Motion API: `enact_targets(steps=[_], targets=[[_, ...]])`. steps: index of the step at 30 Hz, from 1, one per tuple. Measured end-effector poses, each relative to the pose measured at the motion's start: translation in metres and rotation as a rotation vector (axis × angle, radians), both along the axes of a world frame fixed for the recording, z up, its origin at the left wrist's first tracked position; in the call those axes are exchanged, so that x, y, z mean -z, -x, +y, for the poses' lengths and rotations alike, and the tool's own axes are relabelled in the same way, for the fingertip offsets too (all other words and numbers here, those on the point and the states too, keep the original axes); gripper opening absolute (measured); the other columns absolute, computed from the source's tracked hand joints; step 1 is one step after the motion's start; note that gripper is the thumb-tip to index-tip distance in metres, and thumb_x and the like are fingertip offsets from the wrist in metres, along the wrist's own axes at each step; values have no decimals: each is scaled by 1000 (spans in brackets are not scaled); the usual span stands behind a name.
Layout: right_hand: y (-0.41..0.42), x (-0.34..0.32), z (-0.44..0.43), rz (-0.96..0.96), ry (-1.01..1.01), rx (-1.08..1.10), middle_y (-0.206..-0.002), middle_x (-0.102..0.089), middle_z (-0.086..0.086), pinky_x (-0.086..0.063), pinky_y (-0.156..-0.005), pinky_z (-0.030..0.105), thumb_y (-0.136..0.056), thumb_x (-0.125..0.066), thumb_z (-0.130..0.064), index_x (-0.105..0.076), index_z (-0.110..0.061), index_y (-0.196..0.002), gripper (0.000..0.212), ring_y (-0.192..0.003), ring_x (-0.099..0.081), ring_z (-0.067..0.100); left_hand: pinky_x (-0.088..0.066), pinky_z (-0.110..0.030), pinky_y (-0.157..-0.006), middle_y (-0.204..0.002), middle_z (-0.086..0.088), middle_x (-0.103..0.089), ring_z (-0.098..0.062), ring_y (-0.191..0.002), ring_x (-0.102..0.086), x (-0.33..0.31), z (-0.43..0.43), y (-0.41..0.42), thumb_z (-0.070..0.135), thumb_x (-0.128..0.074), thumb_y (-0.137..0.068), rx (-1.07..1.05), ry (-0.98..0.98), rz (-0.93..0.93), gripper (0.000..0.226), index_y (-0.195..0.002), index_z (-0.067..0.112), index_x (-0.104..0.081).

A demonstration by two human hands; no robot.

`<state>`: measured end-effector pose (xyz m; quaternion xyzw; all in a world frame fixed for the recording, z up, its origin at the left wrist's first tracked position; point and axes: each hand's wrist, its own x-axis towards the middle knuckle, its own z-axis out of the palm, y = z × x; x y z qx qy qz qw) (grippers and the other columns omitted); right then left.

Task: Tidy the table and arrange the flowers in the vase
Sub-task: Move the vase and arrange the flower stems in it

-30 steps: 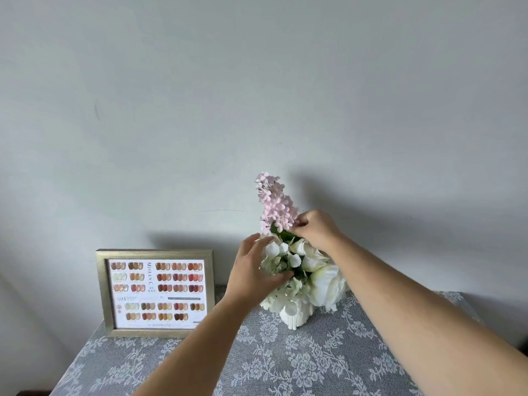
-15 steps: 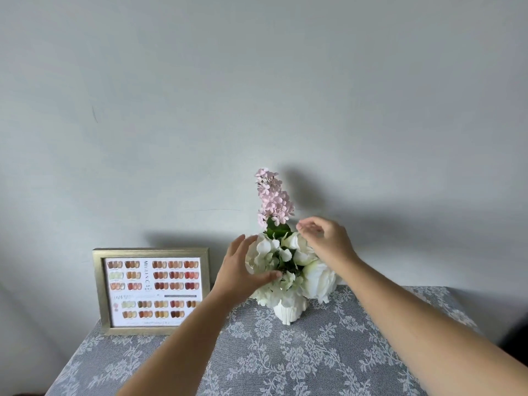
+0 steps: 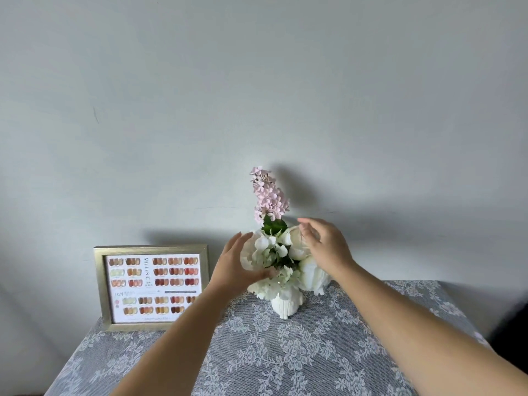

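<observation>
Behind everything is a plain pale wall, and in front of it a surface (image 3: 314, 367) covered with a grey lace cloth. On it, at about twelve o'clock from me, stands a small white vase (image 3: 285, 305) full of white flowers (image 3: 274, 252), with one tall pink flower (image 3: 268, 195) sticking up from the middle. Over at ten o'clock a picture frame (image 3: 151, 287) leans on the wall.

My left hand (image 3: 237, 270) is open and cups the white flowers at their nine o'clock side, thumb just touching the petals. My right hand (image 3: 325, 244) is open too, fingers spread, beside the flowers at three o'clock. Neither grip holds anything.

I think the petals are soft and light and would squash easily, so I should only nudge them. If I want to move a flower, taking it low on the stem seems best. The vase looks small and may tip, so I would steady it at the bottom.
</observation>
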<state>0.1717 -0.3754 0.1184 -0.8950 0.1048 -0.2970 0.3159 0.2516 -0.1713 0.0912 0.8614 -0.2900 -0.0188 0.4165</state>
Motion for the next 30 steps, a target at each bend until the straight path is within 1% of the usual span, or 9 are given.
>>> enact_targets(steps=[4, 7, 11, 14, 20, 23, 26, 29, 30], targets=[[21, 10, -12, -67, 17, 33, -126, -58, -3, -40, -97, 28, -92, -45, -37, -53, -24, -125, 37, -115, -52, 13, -30, -39, -109, -152, 4, -26, -16, -133, -33, 3, 6, 3, 61, -77, -50, 2, -13, 10, 104, -139, 31, -32], [33, 30, -7, -18, 52, 12, -141, -42, -1, -34, -104, 34, -89, -47, -44, -34, -28, -137, 52, -128, -38, 14, -42, -41, -101, -146, -2, -34, -15, -114, -46, 6, 5, 7, 52, -79, -56, 5, 16, 31, 99, -139, 28, -31], [36, 47, 4, 58, 358, -14, -153, -17, 0, -26, -110, 35, -86, -43, -49, -9, -30, -143, 69, -137, -21, 16, -51, -37, -90, -141, -6, -37, -13, -96, -54, 9, 1, 8, 39, -81, -62, -12, 27, 33, 93, -140, 28, -31], [30, 48, 11, 42, 374, -15, -153, -19, 3, -28, -111, 37, -87, -42, -43, -10, -26, -145, 68, -138, -23, 18, -51, -26, -78, -137, -5, -41, -12, -87, -59, 10, -4, 9, 32, -82, -64, -1, 40, 41, 88, -138, 26, -34], [21, 40, 14, 25, 404, 10, -151, -26, 2, -31, -108, 39, -89, -39, -41, -17, -23, -145, 64, -136, -28, 19, -45, -17, -70, -133, -3, -45, -3, -83, -57, 9, -8, 11, 33, -83, -62, 3, 51, 34, 88, -137, 26, -37], [30, 43, 10, 2, 396, 45, -151, -25, 2, -28, -110, 37, -90, -36, -44, -15, -23, -145, 63, -137, -25, 17, -44, -26, -87, -139, -2, -38, -11, -100, -53, 9, -7, 12, 42, -82, -61, -16, 2, -17, 92, -138, 25, -35], [47, 57, 17, -102, 194, 174, -153, -19, 7, -22, -112, 32, -90, -39, -46, -14, -17, -145, 67, -139, -18, 15, -32, -38, -107, -147, -1, -28, -20, -128, -36, 12, -7, 11, 49, -79, -61, -96, -54, -114, 91, -137, 26, -36], [63, 79, 36, -134, -52, 243, -155, -7, 8, -26, -110, 33, -86, -38, -54, -5, -19, -145, 77, -140, -14, 19, -26, -34, -108, -152, 2, -23, -17, -134, -29, 17, -9, 12, 44, -79, -63, -68, -9, -85, 90, -139, 24, -33], [65, 85, 44, -111, -102, 241, -155, -4, 7, -29, -107, 27, -84, -36, -56, -1, -20, -146, 79, -140, -15, 22, -24, -29, -106, -151, 2, -24, -16, -134, -30, 19, -10, 13, 41, -79, -64, -56, 7, -76, 90, -139, 23, -33]])
